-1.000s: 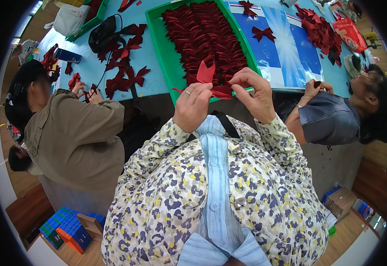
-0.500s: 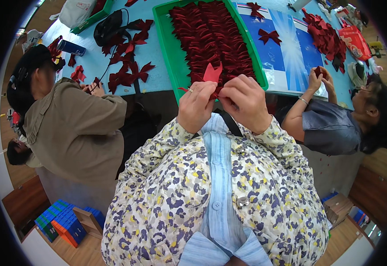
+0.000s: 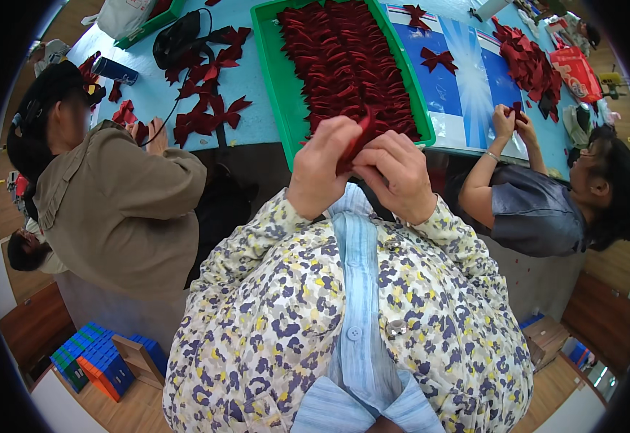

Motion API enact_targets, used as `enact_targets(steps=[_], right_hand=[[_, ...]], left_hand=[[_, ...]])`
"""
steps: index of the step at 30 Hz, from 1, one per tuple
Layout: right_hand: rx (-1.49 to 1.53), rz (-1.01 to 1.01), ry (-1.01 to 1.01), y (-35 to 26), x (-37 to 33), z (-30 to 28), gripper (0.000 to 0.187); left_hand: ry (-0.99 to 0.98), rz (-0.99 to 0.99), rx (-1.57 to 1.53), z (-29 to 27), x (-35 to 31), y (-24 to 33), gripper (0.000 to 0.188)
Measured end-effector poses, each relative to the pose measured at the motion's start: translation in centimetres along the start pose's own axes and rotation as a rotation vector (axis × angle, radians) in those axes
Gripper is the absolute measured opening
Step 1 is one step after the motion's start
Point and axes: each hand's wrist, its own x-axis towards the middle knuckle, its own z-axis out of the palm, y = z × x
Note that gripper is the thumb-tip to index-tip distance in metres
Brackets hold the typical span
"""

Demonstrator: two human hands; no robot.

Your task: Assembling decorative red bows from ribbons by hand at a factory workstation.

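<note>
A dark red ribbon bow [image 3: 357, 138] is pinched between my two hands, just in front of my chest. My left hand [image 3: 321, 167] grips its left side, thumb and fingers pressed together. Closed on the other side of the bow is my right hand [image 3: 400, 173], its fingertips bunched on the fabric. Parts of the bow are hidden behind my fingers. Right beyond my hands stands a green tray [image 3: 272, 86], packed with rows of dark red bows [image 3: 344, 65].
Loose bows [image 3: 207, 119] lie at the left beside a black pouch [image 3: 178, 45] and a blue can [image 3: 115, 71]. A blue-and-white printed sheet [image 3: 466, 86] and a red heap [image 3: 528, 61] are at the right. Co-workers sit on both sides, handling red pieces.
My hands have turned the bow, so its brighter red tail no longer sticks up and a darker fold shows. The co-worker at the right has raised their hands slightly.
</note>
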Motion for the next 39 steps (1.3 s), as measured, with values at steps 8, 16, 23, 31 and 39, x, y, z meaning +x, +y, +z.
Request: enact_targets(steps=[8, 16, 23, 31, 39], right_hand=[[0.008, 0.112, 0.006, 0.6, -1.8, 0.3, 0.013], [0.155, 0.386, -0.027, -0.1, -2.2, 0.7, 0.009], [0.204, 0.461, -0.065, 0.0, -2.2, 0.2, 0.01], [0.03, 0.11, -0.248, 1.3, -0.6, -1.4, 0.021], [0.058, 0.193, -0.337, 1.4, -1.2, -0.9, 0.014]], left_hand=[[-0.254, -0.71, -0.904, -2.2, -0.7, -1.1, 0.037], [-0.029, -0.2, -0.328, -0.8, -1.1, -1.2, 0.027], [-0.224, -0.329, -0.294, -0.9, -1.4, -0.7, 0.031], [-0.239, -0.305, -0.28, -0.6, -1.6, -1.0, 0.036], [-0.23, -0.336, -0.347, -0.7, -2.0, -1.1, 0.035]])
